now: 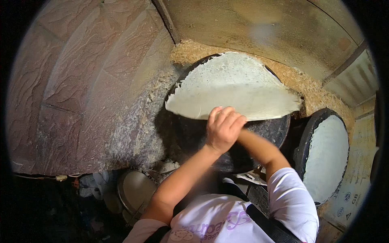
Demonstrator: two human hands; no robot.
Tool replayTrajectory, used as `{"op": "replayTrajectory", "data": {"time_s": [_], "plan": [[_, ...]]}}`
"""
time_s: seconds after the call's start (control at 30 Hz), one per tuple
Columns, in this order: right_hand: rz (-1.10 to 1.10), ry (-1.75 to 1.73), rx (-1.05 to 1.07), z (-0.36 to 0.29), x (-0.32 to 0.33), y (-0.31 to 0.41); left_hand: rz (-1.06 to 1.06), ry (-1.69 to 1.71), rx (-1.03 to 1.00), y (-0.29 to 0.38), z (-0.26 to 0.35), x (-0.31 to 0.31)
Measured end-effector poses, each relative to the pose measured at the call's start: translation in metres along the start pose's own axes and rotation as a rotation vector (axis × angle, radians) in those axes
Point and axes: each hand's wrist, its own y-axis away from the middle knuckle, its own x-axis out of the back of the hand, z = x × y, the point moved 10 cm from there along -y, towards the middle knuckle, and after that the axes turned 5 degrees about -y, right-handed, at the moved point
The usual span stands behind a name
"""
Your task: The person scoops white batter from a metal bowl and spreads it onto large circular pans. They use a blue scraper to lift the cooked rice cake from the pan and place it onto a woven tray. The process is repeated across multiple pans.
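A thin, pale flatbread sheet (231, 88) lies over the far part of a round black griddle (270, 129). Its near edge is lifted and runs across the middle of the griddle, leaving the dark near surface bare. My left hand (224, 129) is closed at that edge, fingers curled over it. Small bubbles mark the sheet's far half; the nearer half is smooth and slightly blurred. My right forearm reaches in from the right and passes behind my left hand. The right hand itself is almost fully hidden there, so its grip is unclear.
To the right, a second black griddle (304, 145) carries a pale layer (328, 158) of batter or flatbread. Tan crumbly material (316, 88) surrounds the far rim. A brown ridged surface (76, 91) fills the left. A round vessel (138, 191) stands low left.
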Motion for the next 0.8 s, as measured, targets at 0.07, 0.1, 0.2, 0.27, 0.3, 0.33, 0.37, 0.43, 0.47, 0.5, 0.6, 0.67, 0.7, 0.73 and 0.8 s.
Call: {"op": "replayTrajectory", "data": {"time_s": [0.07, 0.1, 0.2, 0.27, 0.3, 0.33, 0.37, 0.43, 0.47, 0.5, 0.6, 0.67, 0.7, 0.73, 0.8], "plan": [[-0.024, 0.05, -0.152, 0.107, 0.009, -0.031, 0.015, -0.016, -0.039, -0.004, 0.009, 0.006], [-0.036, 0.077, -0.224, 0.158, 0.019, -0.033, 0.012, -0.019, -0.058, -0.003, 0.014, 0.008], [-0.115, 0.138, -0.347, 0.261, 0.047, -0.003, -0.053, 0.035, -0.103, 0.016, 0.023, 0.003], [-0.205, 0.166, -0.327, 0.267, 0.054, 0.044, -0.125, 0.125, -0.045, 0.035, 0.012, -0.013], [-0.27, 0.196, -0.256, 0.249, 0.05, 0.074, -0.182, 0.176, 0.01, 0.045, 0.002, -0.027], [-0.39, 0.225, -0.2, 0.224, 0.039, 0.11, -0.192, 0.234, 0.072, 0.055, -0.01, -0.038], [-0.39, 0.441, -0.089, 0.191, 0.042, 0.146, -0.25, 0.235, 0.135, 0.066, -0.023, -0.053], [-0.274, 0.214, 0.222, 0.102, 0.06, 0.21, -0.384, 0.241, 0.274, 0.085, -0.052, -0.08], [-0.329, 0.159, 0.335, 0.064, 0.056, 0.235, -0.421, 0.253, 0.261, 0.087, -0.06, -0.088], [-0.316, 0.042, 0.434, 0.028, 0.059, 0.249, -0.455, 0.263, 0.248, 0.085, -0.068, -0.094], [-0.289, -0.009, 0.636, -0.059, 0.036, 0.238, -0.607, 0.264, 0.359, 0.064, -0.102, -0.111], [-0.292, -0.021, 0.646, -0.107, 0.0, 0.194, -0.546, 0.248, 0.426, 0.02, -0.128, -0.109], [-0.232, -0.118, 0.631, -0.132, -0.013, 0.159, -0.484, 0.197, 0.388, -0.011, -0.136, -0.103], [0.044, -0.191, 0.749, -0.161, -0.004, 0.129, -0.417, 0.091, 0.351, -0.042, -0.141, -0.095], [0.028, 0.068, 0.667, -0.199, -0.042, 0.055, -0.252, 0.174, 0.233, -0.105, -0.139, -0.075]]}}
